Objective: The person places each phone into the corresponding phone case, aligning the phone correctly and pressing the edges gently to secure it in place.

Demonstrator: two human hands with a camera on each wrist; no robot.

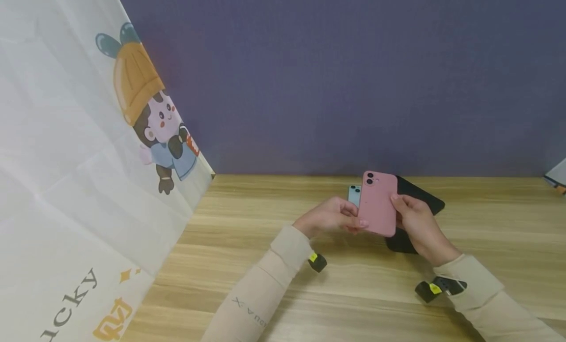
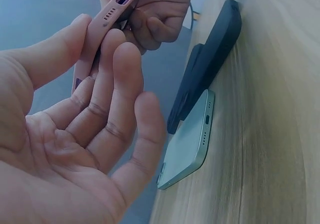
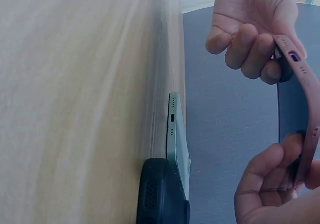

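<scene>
A pink phone case is held up between both hands, its back with two camera circles toward the head view. My left hand pinches its lower left corner, thumb in front and fingers behind. Along its right edge my right hand grips it with the thumb on the back. In the right wrist view the case looks bowed, with a dark flat surface on its inner side; I cannot tell if a phone is seated in it. Partly hidden behind, a light green phone lies on the table.
A black flat object with rounded corners lies on the wooden table beside the green phone. A blue-grey panel rises at the back. To the left hangs a white sheet with a cartoon figure. A pale object shows at the right edge.
</scene>
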